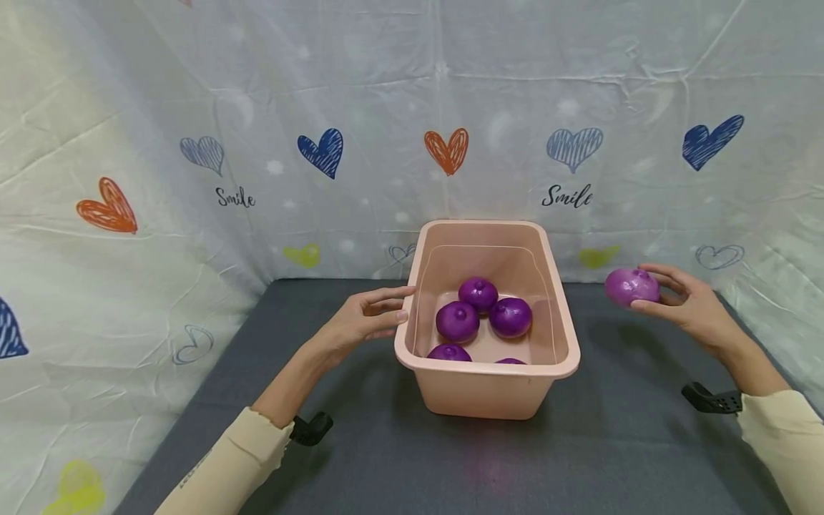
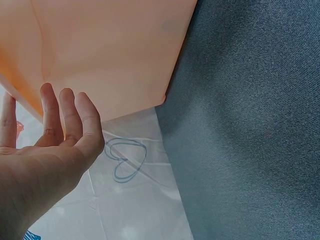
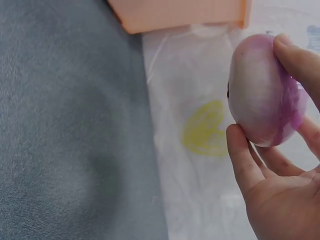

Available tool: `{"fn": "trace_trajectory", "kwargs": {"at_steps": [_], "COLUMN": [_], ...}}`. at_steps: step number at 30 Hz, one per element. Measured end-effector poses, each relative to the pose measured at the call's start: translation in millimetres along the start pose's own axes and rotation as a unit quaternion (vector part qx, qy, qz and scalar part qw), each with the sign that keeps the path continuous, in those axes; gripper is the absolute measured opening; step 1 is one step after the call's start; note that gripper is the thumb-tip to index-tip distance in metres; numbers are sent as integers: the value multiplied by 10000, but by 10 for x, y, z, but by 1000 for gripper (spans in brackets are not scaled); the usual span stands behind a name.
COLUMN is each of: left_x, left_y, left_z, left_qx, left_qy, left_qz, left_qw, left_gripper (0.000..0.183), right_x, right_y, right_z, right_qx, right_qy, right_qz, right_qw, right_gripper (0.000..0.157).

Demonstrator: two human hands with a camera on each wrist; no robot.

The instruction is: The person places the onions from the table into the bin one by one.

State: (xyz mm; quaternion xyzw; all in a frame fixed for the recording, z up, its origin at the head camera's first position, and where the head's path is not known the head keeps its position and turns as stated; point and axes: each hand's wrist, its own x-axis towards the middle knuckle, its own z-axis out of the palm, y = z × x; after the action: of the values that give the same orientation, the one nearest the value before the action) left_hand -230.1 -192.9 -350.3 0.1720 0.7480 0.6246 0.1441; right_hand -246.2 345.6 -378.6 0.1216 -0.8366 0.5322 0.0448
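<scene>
A peach plastic bin (image 1: 489, 393) stands on the dark cloth, with several glossy purple onion-shaped balls (image 1: 458, 322) lying inside, each showing a small nub. My left hand (image 1: 363, 315) is at the bin's left rim, its fingers loosely extended and fingertips right at the edge. In the left wrist view those fingers (image 2: 71, 115) overlap the bin's outer wall (image 2: 110, 55). To the right of the bin, my right hand (image 1: 692, 307) pinches another purple ball (image 1: 627, 287) between thumb and fingers above the cloth. In the right wrist view this ball (image 3: 257, 90) looks whitish on one side and purple on the other.
Dark grey cloth (image 1: 618, 443) covers the table. A pale curtain (image 1: 386, 64) printed with hearts and "Smile" hangs right behind the bin and along the left side. Each wrist wears a black strap (image 1: 711, 399) below a cream sleeve (image 1: 782, 436).
</scene>
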Motion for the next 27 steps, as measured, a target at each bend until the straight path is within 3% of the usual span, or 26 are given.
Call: {"fn": "trace_trajectory", "kwargs": {"at_steps": [13,27], "left_x": [-13,5], "left_y": [15,4], "left_z": [-17,-15], "left_qx": [-44,-10], "left_qy": [13,11], "left_qz": [0,11], "left_qw": [10000,10000], "left_gripper": [55,56], "right_x": [-27,113], "right_y": [-213,-477], "right_z": [15,123], "right_qx": [188,431], "right_qy": [-136,-190], "right_qz": [-245,-356], "right_qw": [9994,9983], "right_gripper": [61,60]}}
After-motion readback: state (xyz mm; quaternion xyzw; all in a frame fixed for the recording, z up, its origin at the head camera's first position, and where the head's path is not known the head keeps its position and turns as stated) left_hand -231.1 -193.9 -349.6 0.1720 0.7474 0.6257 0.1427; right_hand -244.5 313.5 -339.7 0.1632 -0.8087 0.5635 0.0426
